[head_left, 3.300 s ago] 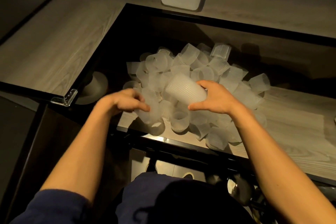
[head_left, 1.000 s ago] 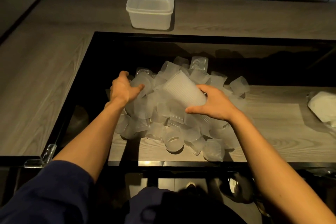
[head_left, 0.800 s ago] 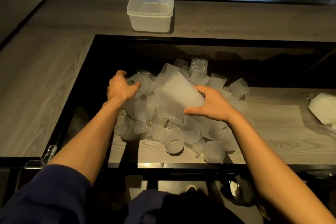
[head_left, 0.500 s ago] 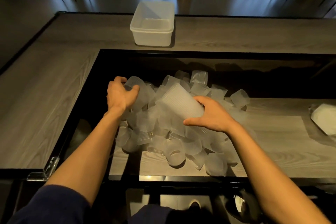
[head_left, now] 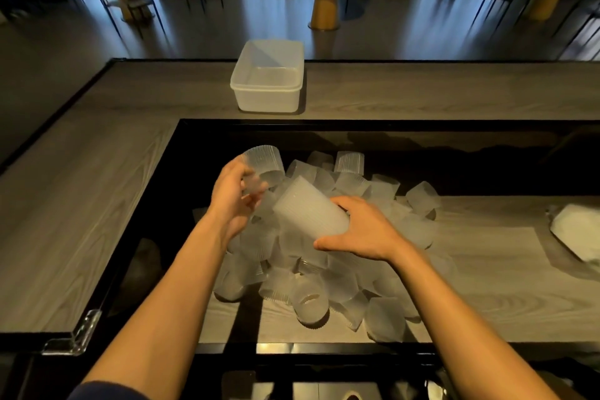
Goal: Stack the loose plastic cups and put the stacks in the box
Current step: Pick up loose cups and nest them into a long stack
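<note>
The fingers of the left hand (head_left: 231, 204) curl round a single ribbed translucent plastic cup (head_left: 263, 162), held above the heap. The right hand (head_left: 365, 232) clasps, thumb below and fingers over, a frosted nested stack of cups (head_left: 308, 211), tilted toward that cup. Beneath them a heap of loose cups (head_left: 324, 289) covers the left end of the sunken wooden surface (head_left: 487, 276). The clear rectangular plastic box (head_left: 268, 99) stands at the raised counter's (head_left: 422, 91) far edge, with nothing showing inside. I judge the task early: one stack is part-built, none boxed, and most cups remain.

Both bare arms were stretched forward. The left hand (head_left: 232, 204) curled its fingers round one cup (head_left: 263, 161). The right hand (head_left: 363, 232) gripped a stack of cups (head_left: 308, 211) from the side.
</note>
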A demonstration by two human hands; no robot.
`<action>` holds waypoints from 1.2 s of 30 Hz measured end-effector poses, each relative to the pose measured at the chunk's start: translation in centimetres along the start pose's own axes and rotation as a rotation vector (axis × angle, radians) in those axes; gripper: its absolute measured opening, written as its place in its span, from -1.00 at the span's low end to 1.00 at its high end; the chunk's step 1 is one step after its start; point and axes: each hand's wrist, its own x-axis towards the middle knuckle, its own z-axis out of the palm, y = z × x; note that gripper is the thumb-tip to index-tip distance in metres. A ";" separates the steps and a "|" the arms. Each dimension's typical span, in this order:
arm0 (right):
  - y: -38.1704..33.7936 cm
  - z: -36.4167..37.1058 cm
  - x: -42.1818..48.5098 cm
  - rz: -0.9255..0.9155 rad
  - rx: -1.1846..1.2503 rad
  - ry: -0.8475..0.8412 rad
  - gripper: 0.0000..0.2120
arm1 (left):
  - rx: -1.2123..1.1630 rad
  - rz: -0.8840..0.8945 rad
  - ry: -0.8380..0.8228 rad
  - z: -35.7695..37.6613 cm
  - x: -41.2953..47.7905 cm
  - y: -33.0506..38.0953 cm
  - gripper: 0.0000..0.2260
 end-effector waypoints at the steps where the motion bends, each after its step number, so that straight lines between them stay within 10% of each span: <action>1: 0.0 0.0 0.0 0.005 -0.006 0.006 -0.29 | 0.003 -0.002 -0.003 0.5 -0.3 -0.1 -0.66; 4: 0.5 0.1 0.2 0.031 -0.021 0.039 -0.24 | 0.011 0.012 -0.045 1.5 -0.6 -0.5 -0.88; 13: 1.9 -0.1 -0.2 0.115 -0.071 0.108 -0.14 | 0.312 0.091 -0.224 3.0 -1.7 -1.5 -0.43; 20: 1.5 -0.9 -0.6 0.094 -0.029 0.154 -0.26 | 0.375 0.054 -0.315 4.6 -2.5 -1.9 -0.65; 26: 2.9 -1.5 -1.0 0.138 -0.037 0.203 -0.24 | 0.486 -0.041 -0.500 4.6 -2.2 -2.0 -0.38; 36: 5.8 -1.8 -2.6 0.310 0.127 0.367 -0.29 | 0.783 0.188 -0.123 3.7 -0.4 -3.3 -0.58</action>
